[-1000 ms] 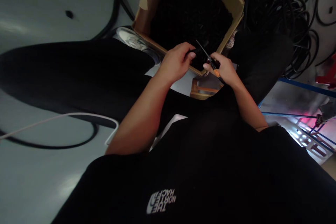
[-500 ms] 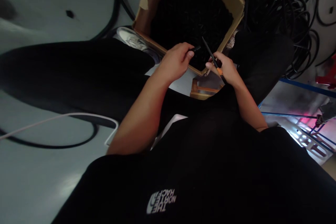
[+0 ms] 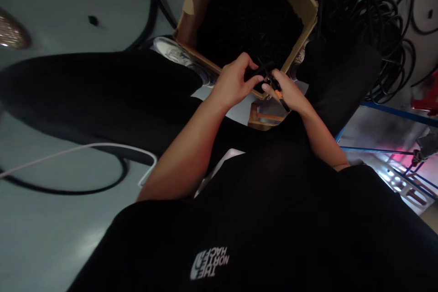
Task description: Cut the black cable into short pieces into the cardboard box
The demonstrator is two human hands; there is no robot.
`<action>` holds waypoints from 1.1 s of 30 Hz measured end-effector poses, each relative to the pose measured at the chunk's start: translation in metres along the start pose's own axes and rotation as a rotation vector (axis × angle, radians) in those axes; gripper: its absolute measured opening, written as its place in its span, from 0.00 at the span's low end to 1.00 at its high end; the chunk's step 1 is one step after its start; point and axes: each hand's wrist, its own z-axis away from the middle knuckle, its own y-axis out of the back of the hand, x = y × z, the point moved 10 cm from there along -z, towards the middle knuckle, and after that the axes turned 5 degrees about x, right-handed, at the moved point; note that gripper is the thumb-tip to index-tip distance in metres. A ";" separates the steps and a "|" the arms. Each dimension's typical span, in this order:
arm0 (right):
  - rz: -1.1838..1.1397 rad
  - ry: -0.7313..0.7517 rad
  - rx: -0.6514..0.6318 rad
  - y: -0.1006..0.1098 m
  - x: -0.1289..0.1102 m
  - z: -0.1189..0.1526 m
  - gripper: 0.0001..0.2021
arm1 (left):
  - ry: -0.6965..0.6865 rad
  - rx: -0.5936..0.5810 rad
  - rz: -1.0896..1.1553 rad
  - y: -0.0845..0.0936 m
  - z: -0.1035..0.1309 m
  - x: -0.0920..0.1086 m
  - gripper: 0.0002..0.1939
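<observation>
My left hand (image 3: 234, 80) reaches over the near edge of a cardboard box (image 3: 301, 2). Between its thumb and fingers is a small dark piece (image 3: 265, 68), too dim to name. My right hand (image 3: 287, 90), close beside it, is closed around a slim black knife-like tool (image 3: 281, 99) with an orange part on its handle. The tool's far end meets or crosses the dark piece at my left fingertips; which of the two cannot be made out. Many small black pieces (image 3: 246, 18) fill the box below both hands.
A tangle of black cables (image 3: 383, 32) lies on the floor at right. The box stands between my shoes (image 3: 171, 50). A small wooden frame (image 3: 263, 118) is under my hands. A white cord (image 3: 102, 145) crosses at left, and blue bars (image 3: 397, 114) stand at right.
My two hands have come closer together. The tool has moved left and down, so its far end is now at the piece in my left fingers. A shiny rounded thing has appeared at far left.
</observation>
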 end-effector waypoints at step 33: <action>-0.039 0.027 0.046 0.019 -0.012 0.005 0.33 | -0.020 0.095 -0.019 0.021 -0.002 0.004 0.25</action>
